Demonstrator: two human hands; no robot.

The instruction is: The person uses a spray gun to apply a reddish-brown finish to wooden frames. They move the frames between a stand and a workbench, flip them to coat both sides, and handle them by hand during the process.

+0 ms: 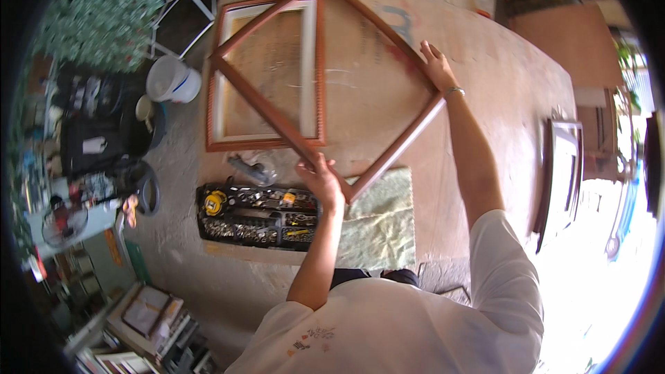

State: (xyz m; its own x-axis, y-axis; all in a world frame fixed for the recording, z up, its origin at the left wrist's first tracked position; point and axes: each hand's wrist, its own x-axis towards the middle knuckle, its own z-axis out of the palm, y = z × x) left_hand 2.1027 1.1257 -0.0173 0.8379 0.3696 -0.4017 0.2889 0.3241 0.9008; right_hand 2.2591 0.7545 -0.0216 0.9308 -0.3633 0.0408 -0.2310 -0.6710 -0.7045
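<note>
I hold an unglazed brown wooden picture frame (263,111) in both hands, turned cornerwise over the workbench. My left hand (324,183) is closed on its lower left rail, close to the near corner. At the right corner, my right hand (438,69) grips the rail, fingers reaching up along it. Beneath the raised frame, toward the left, lies a second picture frame (320,76) with a reddish-brown ridged edge and a white inner border. The held frame partly covers it. A pale green cloth (381,225) is spread just below the near corner.
A black parts tray (260,216) with small hardware and a yellow tape measure (215,202) sits at the bench's near left. Beside it rests clear plastic wrapping (258,170). A white bucket (172,82) stands left of the workbench (519,125). Dark frames (562,173) lean at the right edge.
</note>
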